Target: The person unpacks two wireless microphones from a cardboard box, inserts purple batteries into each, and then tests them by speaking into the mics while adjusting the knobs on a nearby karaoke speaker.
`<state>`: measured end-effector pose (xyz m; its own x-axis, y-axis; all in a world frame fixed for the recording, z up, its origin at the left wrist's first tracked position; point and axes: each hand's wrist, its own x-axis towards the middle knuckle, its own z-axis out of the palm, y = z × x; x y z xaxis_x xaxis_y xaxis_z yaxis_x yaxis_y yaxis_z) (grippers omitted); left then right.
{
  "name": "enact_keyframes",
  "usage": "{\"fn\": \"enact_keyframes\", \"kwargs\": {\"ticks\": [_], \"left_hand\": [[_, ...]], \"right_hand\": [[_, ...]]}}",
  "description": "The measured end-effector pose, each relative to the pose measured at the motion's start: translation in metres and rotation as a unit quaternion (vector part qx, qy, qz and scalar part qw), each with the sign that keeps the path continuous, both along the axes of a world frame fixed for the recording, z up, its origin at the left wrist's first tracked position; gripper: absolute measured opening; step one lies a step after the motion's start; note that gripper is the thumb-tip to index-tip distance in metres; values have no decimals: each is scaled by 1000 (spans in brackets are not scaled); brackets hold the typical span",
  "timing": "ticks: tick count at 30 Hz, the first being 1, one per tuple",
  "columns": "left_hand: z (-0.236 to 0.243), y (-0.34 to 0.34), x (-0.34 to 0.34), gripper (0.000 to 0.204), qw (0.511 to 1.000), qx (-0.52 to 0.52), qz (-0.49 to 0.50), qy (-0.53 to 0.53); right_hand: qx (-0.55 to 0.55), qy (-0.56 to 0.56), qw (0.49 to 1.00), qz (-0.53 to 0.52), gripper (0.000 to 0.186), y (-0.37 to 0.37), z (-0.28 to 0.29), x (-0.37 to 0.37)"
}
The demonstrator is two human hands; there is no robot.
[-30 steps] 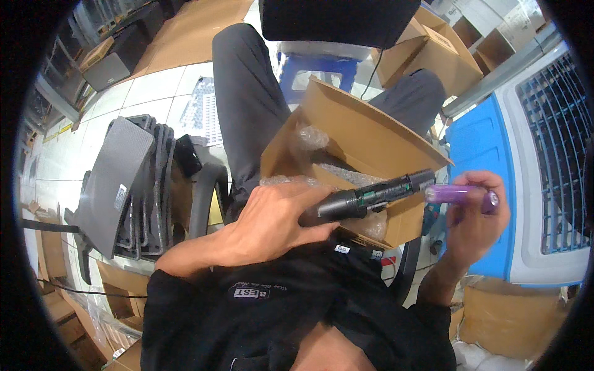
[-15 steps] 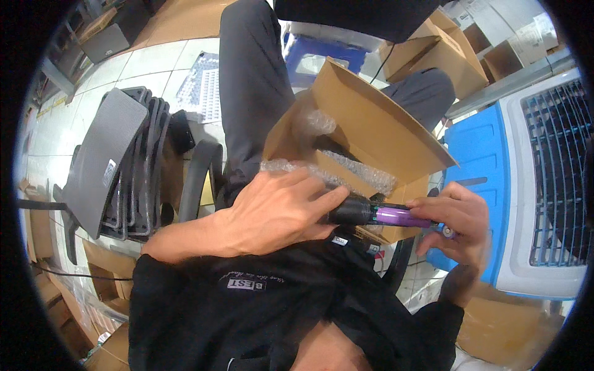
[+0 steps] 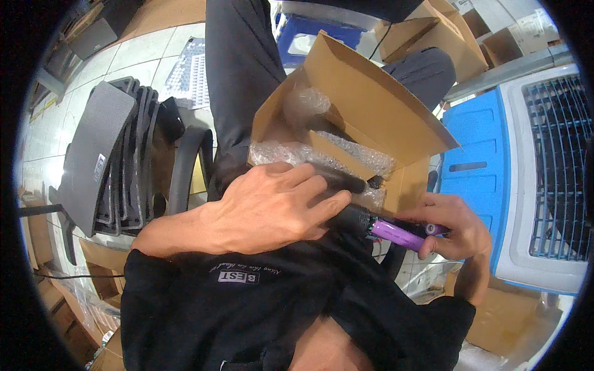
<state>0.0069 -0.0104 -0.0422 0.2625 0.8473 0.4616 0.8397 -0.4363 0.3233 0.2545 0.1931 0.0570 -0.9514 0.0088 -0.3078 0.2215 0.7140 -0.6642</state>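
L hand (image 3: pixel 272 204) curled firmly round the black tube (image 3: pixel 354 216), fingers wrapped over it. R hand (image 3: pixel 458 227) partly closed: thumb on the outer end of the first purple cell (image 3: pixel 398 235), 2nd purple cell (image 3: pixel 437 229) tucked in the fingers. Tube sits at the near edge of the box, in front of the shirt, tilted down to the right.

Change: 1 s ago the cells were off the tube's end w/ green parts showing in its bay; now the first cell lies at the tube's R end, inner end against or inside it. Suggests it's at least partly in; can't tell if fully seated. 2nd is outside the tube.

Writing: 1st cell has small dark print, too tiny to read. Farther out, open cardboard box (image 3: pixel 405 117) w/ bubble wrap (image 3: pixel 297 156) shows no legible print. Black shirt (image 3: pixel 291 290) has a pale block w/ bold letters + a script line, upside down in view. Grey panel (image 3: pixel 102 145) at far L carries a small white label, illegible.
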Motion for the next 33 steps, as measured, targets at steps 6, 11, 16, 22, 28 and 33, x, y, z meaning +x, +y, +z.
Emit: {"fn": "enact_keyframes", "kwargs": {"ticks": [6,11,16,22,28,33], "left_hand": [[-1,1,4,52,999,-27,19,11],[1,2,3,53,998,-60,29,5],[6,0,0,54,998,-61,32,-8],[5,-1,0,56,999,-48,21,-15],[0,2,6,54,1000,-8,11,4],[0,-1,10,50,999,-34,16,2]], "right_hand": [[84,110,990,-17,40,-2,-4,-1],[177,146,973,-33,29,-15,8,-3],[52,230,960,-152,36,0,31,13],[51,288,942,-163,43,-3,24,6],[187,132,973,-18,38,-25,31,-31],[201,98,970,90,39,-32,4,-57]]}}
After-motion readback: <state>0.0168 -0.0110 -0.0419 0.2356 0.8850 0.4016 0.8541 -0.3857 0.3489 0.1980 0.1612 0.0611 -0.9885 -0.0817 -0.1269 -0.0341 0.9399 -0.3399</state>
